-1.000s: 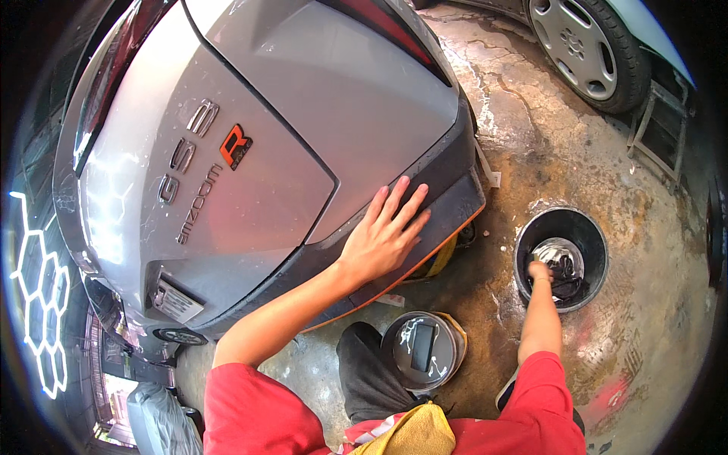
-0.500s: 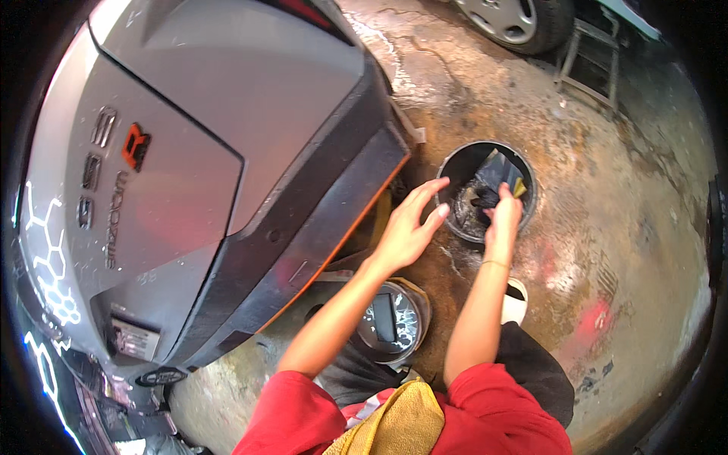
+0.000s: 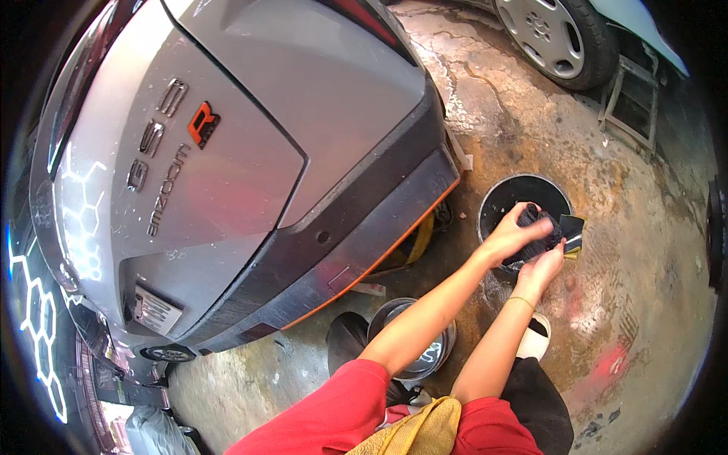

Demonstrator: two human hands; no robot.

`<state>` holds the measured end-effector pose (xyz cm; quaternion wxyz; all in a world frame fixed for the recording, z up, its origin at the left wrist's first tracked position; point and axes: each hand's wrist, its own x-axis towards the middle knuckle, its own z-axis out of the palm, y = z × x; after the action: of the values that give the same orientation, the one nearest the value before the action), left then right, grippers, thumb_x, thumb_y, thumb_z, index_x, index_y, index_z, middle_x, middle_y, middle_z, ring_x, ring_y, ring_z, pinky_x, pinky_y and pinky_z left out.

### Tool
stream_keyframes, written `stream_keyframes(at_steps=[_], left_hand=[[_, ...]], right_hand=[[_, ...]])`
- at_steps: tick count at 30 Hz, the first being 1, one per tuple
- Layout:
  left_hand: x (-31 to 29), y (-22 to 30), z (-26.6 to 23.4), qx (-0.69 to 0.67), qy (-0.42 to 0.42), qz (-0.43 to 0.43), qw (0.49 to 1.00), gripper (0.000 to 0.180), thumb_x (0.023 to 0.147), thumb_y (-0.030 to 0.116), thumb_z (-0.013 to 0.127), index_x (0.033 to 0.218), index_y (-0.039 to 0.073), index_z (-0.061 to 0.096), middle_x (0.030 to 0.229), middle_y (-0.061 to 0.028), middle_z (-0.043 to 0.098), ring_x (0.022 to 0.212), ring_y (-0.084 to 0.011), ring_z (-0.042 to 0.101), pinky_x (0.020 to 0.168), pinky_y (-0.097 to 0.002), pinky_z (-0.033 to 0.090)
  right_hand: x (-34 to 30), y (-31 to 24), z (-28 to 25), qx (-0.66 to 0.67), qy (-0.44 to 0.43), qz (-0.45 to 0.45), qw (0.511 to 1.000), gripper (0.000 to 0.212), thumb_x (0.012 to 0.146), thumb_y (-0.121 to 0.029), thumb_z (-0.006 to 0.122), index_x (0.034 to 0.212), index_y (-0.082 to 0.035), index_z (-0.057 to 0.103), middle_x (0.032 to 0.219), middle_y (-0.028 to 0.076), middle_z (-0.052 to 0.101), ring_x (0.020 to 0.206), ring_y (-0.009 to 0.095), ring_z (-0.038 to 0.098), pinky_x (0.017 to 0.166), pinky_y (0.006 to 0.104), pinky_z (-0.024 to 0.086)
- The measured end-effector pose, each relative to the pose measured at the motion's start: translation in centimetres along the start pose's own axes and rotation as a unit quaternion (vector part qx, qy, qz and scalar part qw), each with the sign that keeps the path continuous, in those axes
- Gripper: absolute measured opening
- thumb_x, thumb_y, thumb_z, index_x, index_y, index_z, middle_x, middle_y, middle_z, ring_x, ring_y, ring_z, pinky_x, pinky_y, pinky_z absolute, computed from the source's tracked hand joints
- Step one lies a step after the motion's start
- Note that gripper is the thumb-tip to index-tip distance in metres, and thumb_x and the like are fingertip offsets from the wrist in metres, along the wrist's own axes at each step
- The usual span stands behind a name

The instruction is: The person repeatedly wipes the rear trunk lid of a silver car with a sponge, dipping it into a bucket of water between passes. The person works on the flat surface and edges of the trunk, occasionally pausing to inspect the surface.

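Note:
Over a black bucket [image 3: 506, 194], both of my hands meet around a dark, wet, crumpled cloth [image 3: 535, 249]. My left hand [image 3: 516, 233] is curled over its upper side, thumb lying across it. From below, my right hand [image 3: 543, 271] grips the same bundle with its fingers closed. A flat grey sheet with a yellow edge [image 3: 572, 230] sticks out to the right beside the right fingertips. What joins it to the cloth is hidden by my hands.
A grey car's rear [image 3: 250, 163] fills the left, its bumper corner close to the bucket. A second bucket [image 3: 394, 309] stands below my left forearm. At the upper right are a car wheel [image 3: 550, 34] and a metal step stand [image 3: 631, 102]. A yellow cloth [image 3: 417, 432] hangs at my chest.
My left hand has come from open beside the bucket onto the dark cloth. My right hand has lifted the cloth and sheet out of the bucket's inside. The view has shifted left.

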<state>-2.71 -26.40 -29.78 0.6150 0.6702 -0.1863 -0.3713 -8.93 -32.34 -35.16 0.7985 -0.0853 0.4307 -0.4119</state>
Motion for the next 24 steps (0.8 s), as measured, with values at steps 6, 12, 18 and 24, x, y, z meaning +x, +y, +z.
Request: stream_keyframes(at_steps=[6, 12, 18, 24], left_hand=[[-1.9, 8.6, -3.9, 0.314, 0.139, 0.210, 0.915, 0.043, 0.065, 0.008, 0.083, 0.105, 0.005, 0.066, 0.099, -0.0079, 0.069, 0.099, -0.0171, 0.066, 0.089, -0.0333, 0.053], [-11.4, 32.6, -8.8, 0.725, 0.205, 0.342, 0.561, 0.050, 0.066, 0.002, 0.080, 0.113, 0.016, 0.074, 0.109, -0.0106, 0.071, 0.100, -0.0305, 0.069, 0.090, -0.0384, 0.057], [-16.4, 42.4, -11.9, 0.893, 0.221, 0.335, 0.205, 0.045, 0.072, 0.003, 0.076, 0.114, 0.020, 0.075, 0.128, -0.0055, 0.066, 0.124, -0.0293, 0.060, 0.102, -0.0445, 0.049], [-13.9, 31.0, -15.2, 0.898, 0.092, 0.295, 0.314, 0.036, 0.068, 0.008, 0.075, 0.102, 0.019, 0.074, 0.124, -0.0021, 0.063, 0.129, -0.0300, 0.051, 0.116, -0.0575, 0.035]], right_hand=[[-2.6, 1.8, 3.4, -0.008, -0.051, 0.083, 0.995, 0.044, 0.107, -0.038, 0.053, 0.137, -0.005, 0.054, 0.125, 0.013, 0.065, 0.098, 0.024, 0.068, 0.086, 0.0375, 0.053], [-4.6, 4.7, 5.6, 0.003, -0.067, 0.072, 0.995, 0.036, 0.109, -0.039, 0.048, 0.128, -0.009, 0.057, 0.125, 0.007, 0.070, 0.092, 0.018, 0.068, 0.081, 0.0340, 0.052], [-8.3, 7.3, 7.2, -0.035, -0.160, 0.121, 0.979, 0.040, 0.110, -0.039, 0.045, 0.126, -0.006, 0.061, 0.122, 0.008, 0.072, 0.091, 0.015, 0.068, 0.078, 0.0294, 0.050], [-8.4, 7.4, 6.9, -0.031, -0.157, 0.141, 0.977, 0.039, 0.110, -0.038, 0.047, 0.129, -0.005, 0.057, 0.122, 0.008, 0.072, 0.093, 0.015, 0.068, 0.080, 0.0302, 0.051]])
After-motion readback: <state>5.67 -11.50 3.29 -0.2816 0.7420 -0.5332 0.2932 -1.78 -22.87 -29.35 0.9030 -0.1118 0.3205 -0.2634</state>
